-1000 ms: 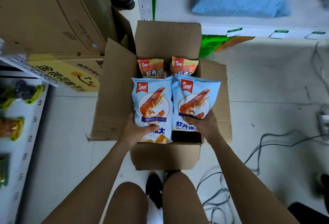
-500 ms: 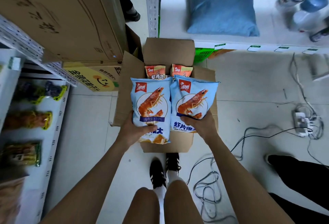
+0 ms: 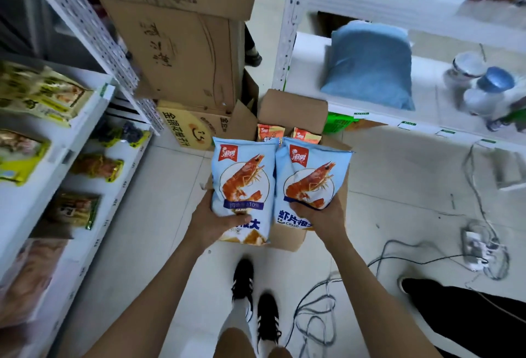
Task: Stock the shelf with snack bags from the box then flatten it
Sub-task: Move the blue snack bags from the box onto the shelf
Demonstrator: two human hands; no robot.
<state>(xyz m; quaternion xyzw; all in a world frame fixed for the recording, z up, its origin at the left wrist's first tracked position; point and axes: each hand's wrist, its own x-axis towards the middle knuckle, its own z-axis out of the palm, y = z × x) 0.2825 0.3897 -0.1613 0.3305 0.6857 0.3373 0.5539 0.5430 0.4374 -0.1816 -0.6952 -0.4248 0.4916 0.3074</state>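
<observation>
My left hand (image 3: 212, 222) grips one pale-blue shrimp-print snack bag (image 3: 243, 184) mid-frame, my right hand (image 3: 320, 217) its twin (image 3: 311, 175); I'd squeeze lightly, sparing the crisps.

left bag (image 3: 242, 187): pale blue, orange shrimp in a white circle, red logo
right bag (image 3: 311, 184): same pale blue and orange print
bags in box (image 3: 270, 133): orange
box (image 3: 293, 110): plain brown
shoes (image 3: 242, 281): black, white stripes
</observation>
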